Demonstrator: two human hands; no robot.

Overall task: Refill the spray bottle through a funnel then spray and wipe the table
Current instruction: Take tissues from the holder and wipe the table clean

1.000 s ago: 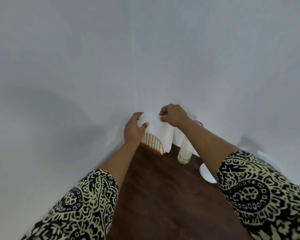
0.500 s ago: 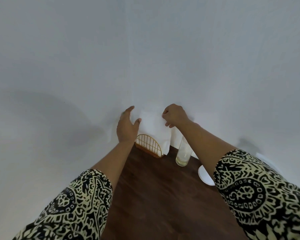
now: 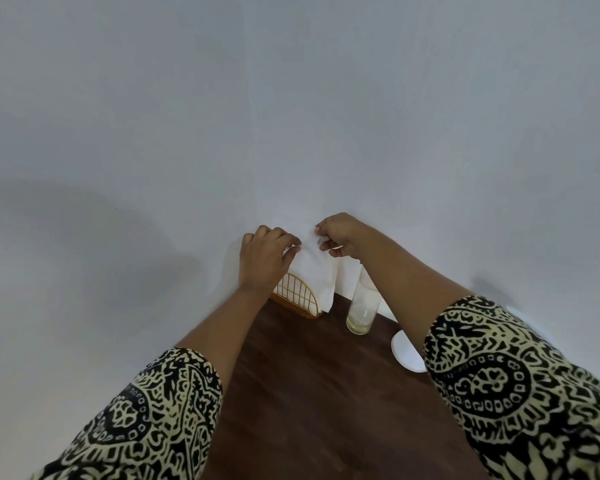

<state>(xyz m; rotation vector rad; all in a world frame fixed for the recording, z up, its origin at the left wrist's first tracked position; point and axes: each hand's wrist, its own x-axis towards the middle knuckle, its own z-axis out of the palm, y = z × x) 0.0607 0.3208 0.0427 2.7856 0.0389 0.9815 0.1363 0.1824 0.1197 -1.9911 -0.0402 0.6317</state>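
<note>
The person stands at a dark brown table [image 3: 309,393] that is pushed into the corner of a white wall [image 3: 187,116]. Both arms reach out to the far end of the table. The sleeves [image 3: 499,375] are black and cream with curly shapes on them.

At the far corner sits a gold wire holder [image 3: 297,296], round on top like half a circle. A white napkin [image 3: 314,275] stands up in it and hangs down over its right side. Both hands are on this napkin.

The left hand [image 3: 264,258] is at the top left of the napkin. Its fingers curl over the top edge and its thumb lies on the front, so it grips the paper. The right hand [image 3: 340,233] is at the top right corner. It pinches that corner between the thumb and the first fingers, and the other fingers are curled in. The two hands are close to each other, with just a bit of napkin showing between them.

Just to the right of the holder stands a tall clear glass [image 3: 361,306]. It has a little pale yellow liquid at the bottom. The right arm passes over the top of it.

Nearer to the person, at the right edge of the table, lies a white round thing [image 3: 407,351] (the right arm hides part of it, so I cannot tell what it is).
</note>
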